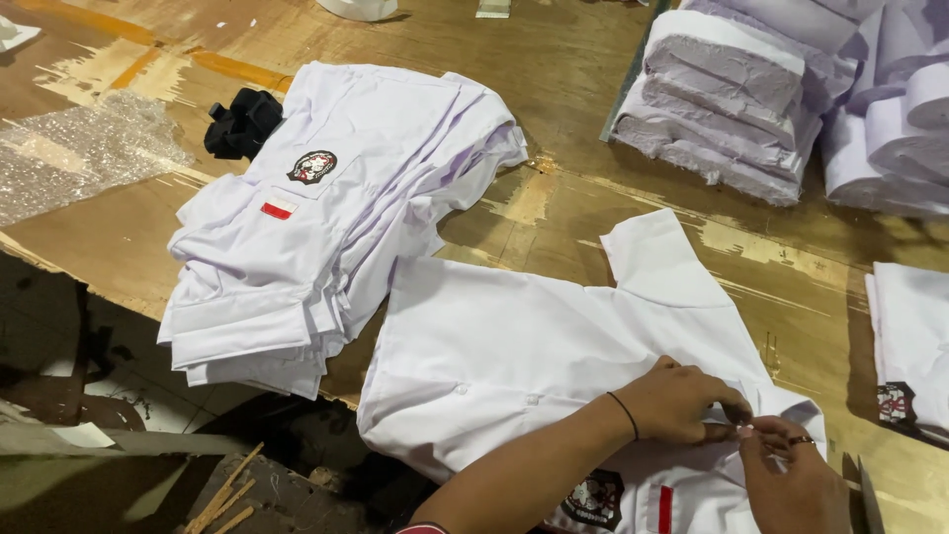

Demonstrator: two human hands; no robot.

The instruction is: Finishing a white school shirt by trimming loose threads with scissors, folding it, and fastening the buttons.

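- The white shirt (514,346) lies spread flat on the wooden worktop (554,79), its bottom edge hanging a little over the near side; a short sleeve points away from the person.
- It looks light, thin and limp: cotton-like cloth that would fold and crease under any pull and slide easily on the smooth board.
- The left hand (682,400), with a thin black band on the wrist, presses on the cloth near the collar, its grip pinched together on a fold.
- The right hand (791,475) meets it just beside, fingertips pressed together on the same fold; a small pale thing may sit between them, too small to tell.
- Judged from this, the firm places to take hold are the collar, the button edge and the hems, where the cloth is doubled.
- A dark round badge (593,497) and a red-and-white patch (664,507) sit on the chest, close to the forearm.
- To the left lies a stack of folded shirts (326,227), with a black bundle (242,122) behind it.
- Rolls of white cloth (732,99) lie far right.
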